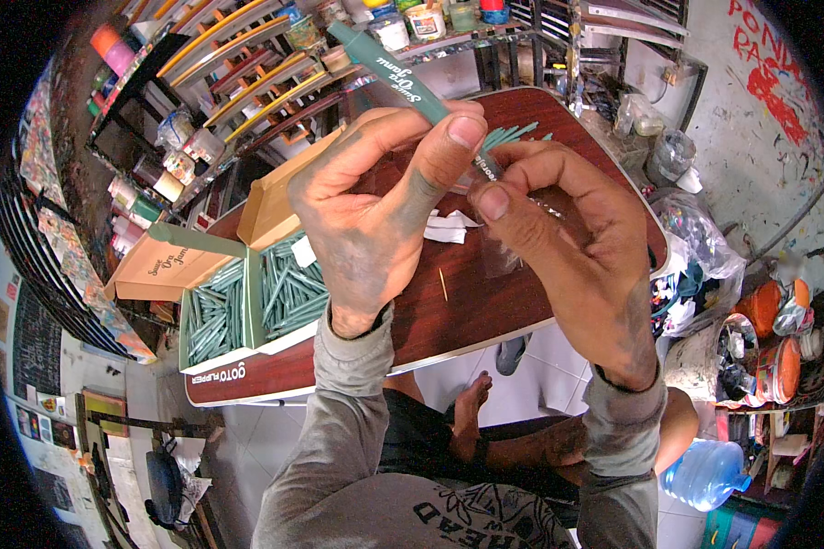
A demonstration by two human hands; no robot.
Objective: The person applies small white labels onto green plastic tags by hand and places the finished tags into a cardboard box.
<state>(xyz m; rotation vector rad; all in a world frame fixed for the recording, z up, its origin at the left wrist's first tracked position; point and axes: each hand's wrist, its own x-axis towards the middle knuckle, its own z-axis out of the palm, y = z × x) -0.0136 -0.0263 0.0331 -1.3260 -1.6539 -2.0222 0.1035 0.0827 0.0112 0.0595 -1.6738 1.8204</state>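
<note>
Head view is showing the left hand (371, 201) pinching a slim green strip (394, 78) firmly between thumb and index finger, above the table (412, 343); the right hand (581, 224) is pinching near its lower end. Similar strips are already packing the left box (224, 360) and right box (293, 338), while others are lying loose on the far side, so work seems well advanced but unfinished. The strip is looking smooth and matte; the boxes' lids are resembling stiff brown card, the tabletop glossy wood-grain.

Holds left hand (366, 215) and right hand (581, 233) close together above the worktop (490, 311); pinches with each thumb and index finger; extends forearms (348, 403) past the near edge.
</note>
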